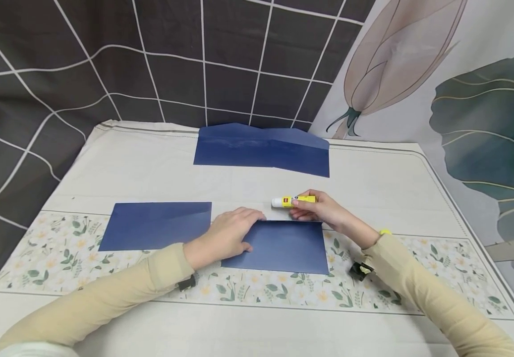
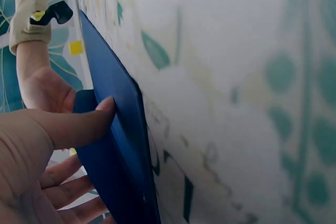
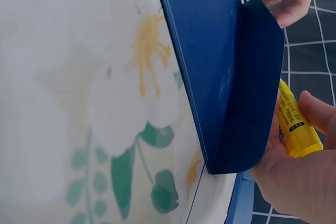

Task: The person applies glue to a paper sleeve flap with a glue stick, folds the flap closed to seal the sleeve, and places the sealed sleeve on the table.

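A blue paper envelope [image 1: 288,248] lies on the table before the person, its far-edge flap [image 3: 257,87] raised in the right wrist view. At the envelope's left end, the left hand [image 1: 227,233] holds the flap: in the left wrist view the thumb [image 2: 86,127] lies on the near side, the other fingers behind. The right hand [image 1: 325,210] grips a yellow glue stick [image 1: 308,199] with a white end pointing left. That hand is at the far right edge of the envelope, partly behind the flap in the right wrist view.
Another blue envelope [image 1: 156,225] lies flat to the left. Farther back, a blue envelope [image 1: 261,151] with its flap spread out rests near the table's far edge. A cream cloth with a floral band [image 1: 279,292] covers the table. A dark checked curtain [image 1: 172,79] hangs behind.
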{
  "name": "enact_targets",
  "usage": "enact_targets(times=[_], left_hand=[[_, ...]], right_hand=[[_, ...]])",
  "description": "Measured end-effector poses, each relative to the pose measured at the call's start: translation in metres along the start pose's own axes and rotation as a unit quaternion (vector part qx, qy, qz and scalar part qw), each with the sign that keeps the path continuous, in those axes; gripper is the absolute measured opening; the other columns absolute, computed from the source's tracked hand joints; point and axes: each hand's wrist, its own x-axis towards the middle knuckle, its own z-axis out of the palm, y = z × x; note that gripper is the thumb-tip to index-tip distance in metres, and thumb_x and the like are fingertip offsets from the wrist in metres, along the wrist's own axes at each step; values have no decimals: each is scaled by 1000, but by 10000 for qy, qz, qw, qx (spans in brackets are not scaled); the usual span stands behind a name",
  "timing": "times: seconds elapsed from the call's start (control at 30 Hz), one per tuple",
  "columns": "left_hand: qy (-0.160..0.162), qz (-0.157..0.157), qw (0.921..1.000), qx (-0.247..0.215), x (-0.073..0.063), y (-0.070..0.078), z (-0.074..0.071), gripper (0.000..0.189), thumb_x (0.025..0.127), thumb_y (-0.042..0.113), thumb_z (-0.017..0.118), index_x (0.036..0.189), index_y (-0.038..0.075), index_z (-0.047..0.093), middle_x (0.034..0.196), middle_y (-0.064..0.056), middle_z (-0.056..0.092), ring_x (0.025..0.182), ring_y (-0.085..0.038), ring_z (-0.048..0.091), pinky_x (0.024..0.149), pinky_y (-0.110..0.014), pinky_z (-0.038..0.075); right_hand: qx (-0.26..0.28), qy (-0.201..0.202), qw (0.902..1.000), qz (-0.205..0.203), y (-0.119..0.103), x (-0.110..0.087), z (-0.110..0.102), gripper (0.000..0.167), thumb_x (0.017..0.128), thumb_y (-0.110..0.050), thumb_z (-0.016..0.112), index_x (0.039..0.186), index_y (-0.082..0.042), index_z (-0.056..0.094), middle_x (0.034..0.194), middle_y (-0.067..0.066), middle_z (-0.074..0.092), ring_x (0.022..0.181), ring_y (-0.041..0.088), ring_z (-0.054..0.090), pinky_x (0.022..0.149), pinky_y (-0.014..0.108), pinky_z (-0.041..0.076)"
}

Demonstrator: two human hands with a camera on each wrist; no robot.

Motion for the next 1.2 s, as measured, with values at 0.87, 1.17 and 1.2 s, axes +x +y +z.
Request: enact_targets(times=[0.87,1.17,1.2], left_hand=[[-891,1000,9875,826,2,14,3,48,90,15,62,135,3,54,143,-11,52,134,-32,46,105,-40,45],[-803,1112,9854,1004,1,14,8,52,90,23,60,137,2,51,144,-13,50,134,-32,45,104,-40,47],[-824,1110,9850,1034,1,15,9,53,91,24,60,138,3,50,146,-12,48,135,-32,45,103,-40,47]], right_hand=[[429,-133,9989,151,8,4,35,27,98,-19,53,112,2,45,78,-3,72,72,5,70,70,19,57],[437,207,9987,132,11,2,40,29,97,-22,55,109,2,45,78,-2,72,72,5,70,70,19,57],[421,243,9988,113,12,2,40,29,97,-22,55,109,2,45,78,-2,72,72,5,70,70,19,57]])
